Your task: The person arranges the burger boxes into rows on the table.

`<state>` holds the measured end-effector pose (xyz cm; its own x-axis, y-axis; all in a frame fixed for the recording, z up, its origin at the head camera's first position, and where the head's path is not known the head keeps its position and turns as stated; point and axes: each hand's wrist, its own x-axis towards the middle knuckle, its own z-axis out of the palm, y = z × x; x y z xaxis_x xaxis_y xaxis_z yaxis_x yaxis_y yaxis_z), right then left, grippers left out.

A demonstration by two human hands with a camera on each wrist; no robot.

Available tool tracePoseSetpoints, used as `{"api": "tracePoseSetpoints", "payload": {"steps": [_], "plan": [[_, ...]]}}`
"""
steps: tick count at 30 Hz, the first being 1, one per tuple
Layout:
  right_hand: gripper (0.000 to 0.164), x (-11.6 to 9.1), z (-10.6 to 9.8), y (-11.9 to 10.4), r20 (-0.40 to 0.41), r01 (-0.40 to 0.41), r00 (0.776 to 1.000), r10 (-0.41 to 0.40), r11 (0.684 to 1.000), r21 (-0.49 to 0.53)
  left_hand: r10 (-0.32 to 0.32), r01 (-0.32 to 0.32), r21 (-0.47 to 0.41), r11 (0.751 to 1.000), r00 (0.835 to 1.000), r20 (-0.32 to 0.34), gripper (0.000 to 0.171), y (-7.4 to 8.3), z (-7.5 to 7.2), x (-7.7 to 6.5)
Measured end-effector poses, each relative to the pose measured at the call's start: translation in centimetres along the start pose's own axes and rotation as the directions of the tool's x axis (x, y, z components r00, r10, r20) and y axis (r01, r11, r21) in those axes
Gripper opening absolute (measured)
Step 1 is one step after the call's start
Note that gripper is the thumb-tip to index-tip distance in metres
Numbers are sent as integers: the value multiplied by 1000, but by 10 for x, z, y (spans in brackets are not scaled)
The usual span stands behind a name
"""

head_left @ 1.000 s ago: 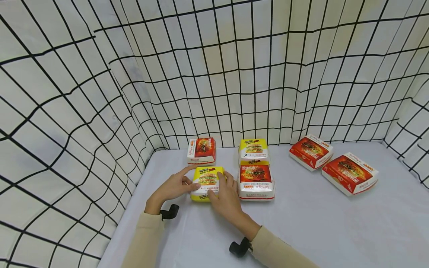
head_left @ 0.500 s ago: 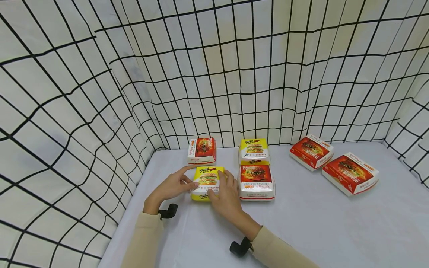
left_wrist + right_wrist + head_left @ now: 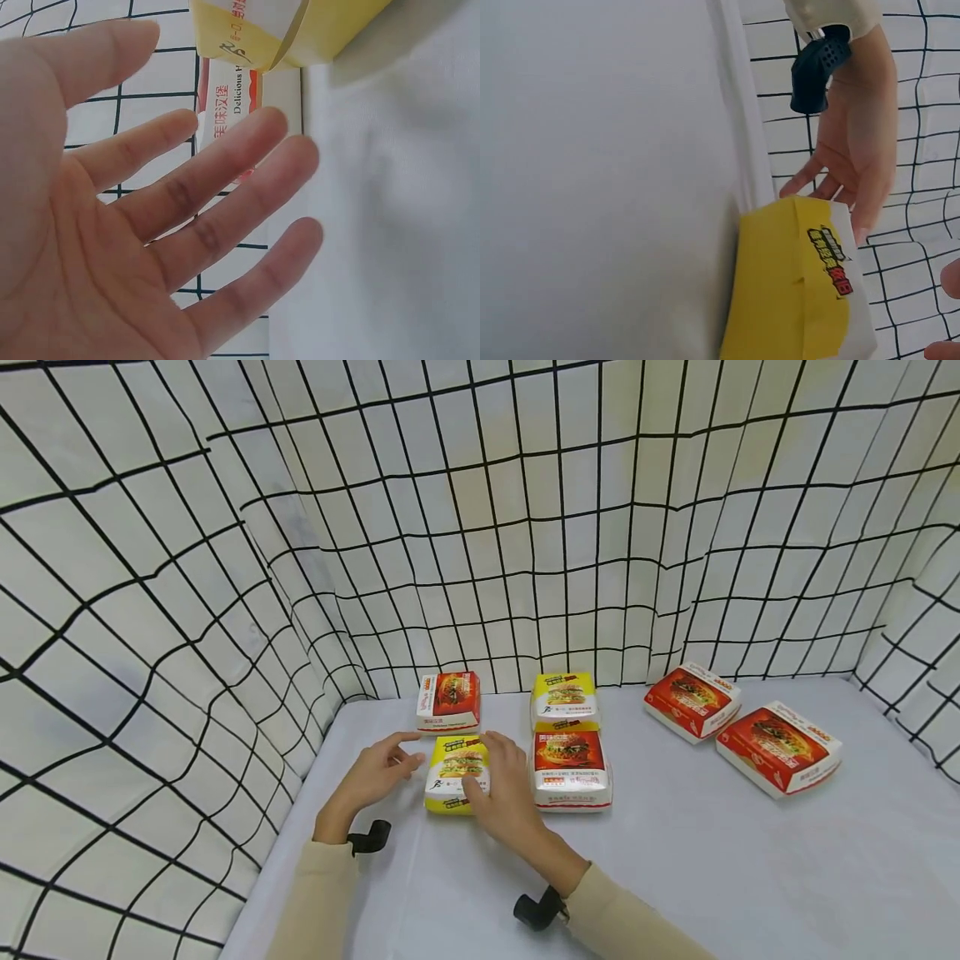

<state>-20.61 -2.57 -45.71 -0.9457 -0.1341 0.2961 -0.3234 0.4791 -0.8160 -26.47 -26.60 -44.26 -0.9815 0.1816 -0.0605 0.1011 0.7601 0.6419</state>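
Note:
A yellow-and-white burger box sits on the table between both hands. Left of it, the left hand is held apart from the box; its palm and spread fingers show in the left wrist view. The right hand hovers at the box's right side, its thumb over the top. Only fingertips of it show in the right wrist view, clear of the box. Directly behind stands a red-and-white burger box. To the right, another yellow box stands behind a red one.
Two more red burger boxes, one farther back and one nearer, lie angled on the right. A white cloth covers the table. White walls with a black grid enclose the back and sides.
The left hand has drawn off the yellow box to the left. The right hand's fingers have loosened from its right side. The box stays in place; the head view has shifted slightly.

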Motion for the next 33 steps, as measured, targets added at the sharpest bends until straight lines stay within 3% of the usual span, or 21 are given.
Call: {"api": "tracePoseSetpoints", "payload": {"steps": [5,10,15,18,22,27,29,33], "plan": [[55,7,-19,-9,-3,-10,1000,10,999,50,21,-18,26,999,996,-88,48,-2,-5,-2],[54,20,-45,-25,89,-26,996,20,997,71,32,-29,22,999,985,-170,44,-1,-13,1],[48,47,-65,-31,147,66,986,-75,996,63,53,-44,43,998,972,-230,39,4,-21,18],[44,69,-71,-30,204,91,974,-95,995,30,35,-27,33,999,965,-261,35,7,-24,34],[43,99,-71,-28,347,60,937,-36,996,-60,-25,22,-15,1000,961,-277,34,10,-23,57],[50,131,-62,-22,519,51,853,59,980,-195,-79,64,-64,996,963,-257,39,5,-18,79],[50,139,-56,-19,555,64,828,86,967,-246,-95,78,-80,994,967,-238,42,2,-16,84],[49,146,-39,-14,582,82,802,133,941,-328,-152,131,-119,984,970,-190,45,-4,-12,89]]}}
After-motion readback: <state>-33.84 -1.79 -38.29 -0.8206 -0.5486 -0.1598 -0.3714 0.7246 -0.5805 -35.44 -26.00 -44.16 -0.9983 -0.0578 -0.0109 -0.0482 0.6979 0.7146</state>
